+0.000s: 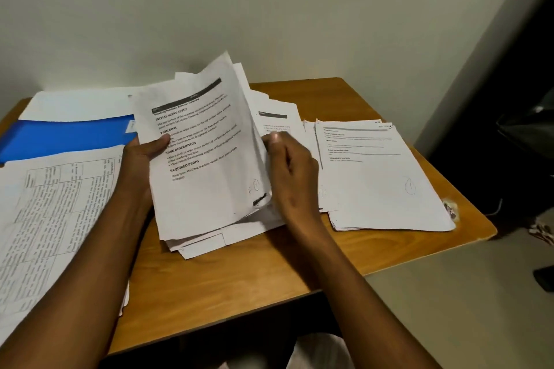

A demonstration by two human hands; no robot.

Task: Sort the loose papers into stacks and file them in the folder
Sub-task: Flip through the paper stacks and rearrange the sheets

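A bundle of printed sheets (207, 159) is lifted at its far end above the middle of the wooden table (239, 272). My left hand (144, 156) grips the bundle's left edge, thumb on the top page. My right hand (290, 171) pinches the right edges of the sheets, fingers curled. To the right lies a flat stack of printed pages (380, 186). A blue folder (66, 135) lies open at the back left. Sheets with tables (51, 219) cover the table's left side.
More loose pages (278, 120) lie behind my right hand. The table stands against a pale wall (269, 9). Its right corner edge (467, 219) is chipped. Dark objects (527, 135) and bare floor (449, 308) are to the right.
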